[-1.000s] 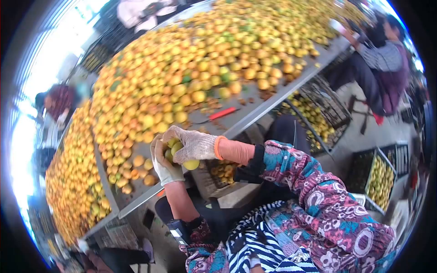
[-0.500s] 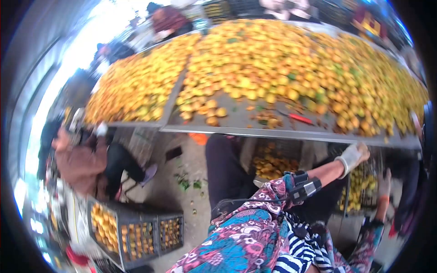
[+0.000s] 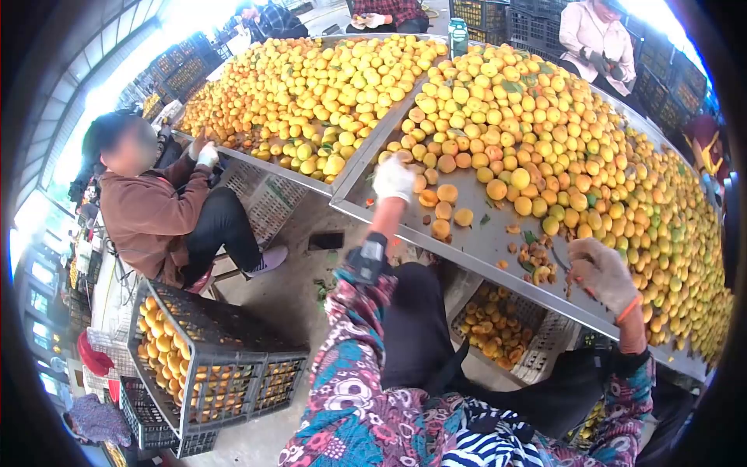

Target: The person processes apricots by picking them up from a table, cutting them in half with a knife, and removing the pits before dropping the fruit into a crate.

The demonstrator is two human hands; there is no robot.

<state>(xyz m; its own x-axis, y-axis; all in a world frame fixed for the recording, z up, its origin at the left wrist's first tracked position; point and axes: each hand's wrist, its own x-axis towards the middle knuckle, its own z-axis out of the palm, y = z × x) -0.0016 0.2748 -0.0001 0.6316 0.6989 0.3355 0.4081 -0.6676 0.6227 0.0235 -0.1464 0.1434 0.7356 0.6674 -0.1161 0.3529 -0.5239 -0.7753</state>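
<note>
Up on the table (image 3: pixel 486 243), the gloved left hand (image 3: pixel 393 179) rests on round, yellow-orange fruit (image 3: pixel 447 192), its grip impossible to tell, while the right hand (image 3: pixel 603 274) is curled into a fist.

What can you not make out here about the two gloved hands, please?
Head view only.
1. White-gloved left hand: grip hidden, palm down on round orange fruit pile.
2. Grey-gloved right hand: glove back hides grip.
3. Pale mesh plastic crate: partly hidden by grey metal table.

Bright daylight flooded in from the far left, blown out to white glare there; a fisheye bend curved the edges inside a black vignette, and the frame stayed mostly sharp, shadows soft
</note>
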